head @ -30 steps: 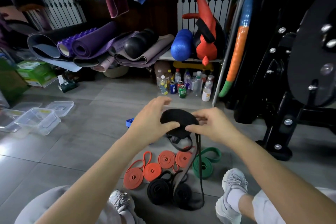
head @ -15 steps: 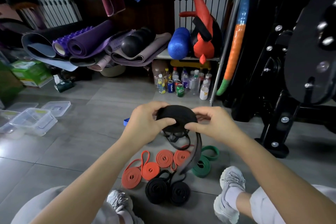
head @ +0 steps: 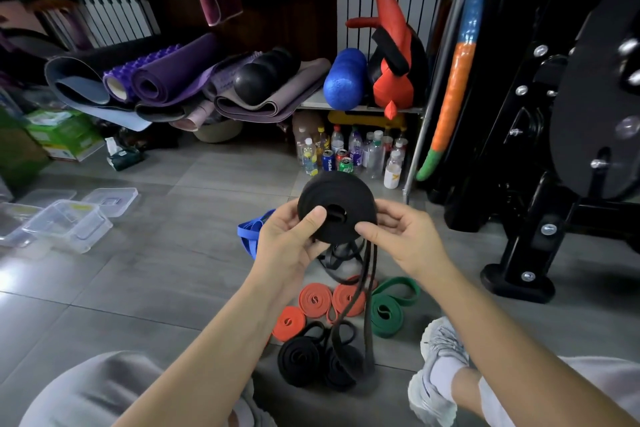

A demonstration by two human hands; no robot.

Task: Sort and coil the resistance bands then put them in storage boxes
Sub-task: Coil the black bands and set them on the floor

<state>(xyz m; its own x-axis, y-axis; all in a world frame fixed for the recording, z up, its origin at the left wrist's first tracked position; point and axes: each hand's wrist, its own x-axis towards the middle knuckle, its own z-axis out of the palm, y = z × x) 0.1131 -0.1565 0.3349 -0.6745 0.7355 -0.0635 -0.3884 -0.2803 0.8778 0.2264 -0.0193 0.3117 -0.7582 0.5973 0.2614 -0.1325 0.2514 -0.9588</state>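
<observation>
Since we tipped the coil (head: 337, 206) upright, left hand (head: 287, 246) and right hand (head: 398, 236) pinch it; 1 tail (head: 372, 288) remains unwound.

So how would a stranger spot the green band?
Look at the grey floor in front of the black weight machine. The green band lies there at the right end of a cluster, the only green one among orange coils and black coils.
</observation>
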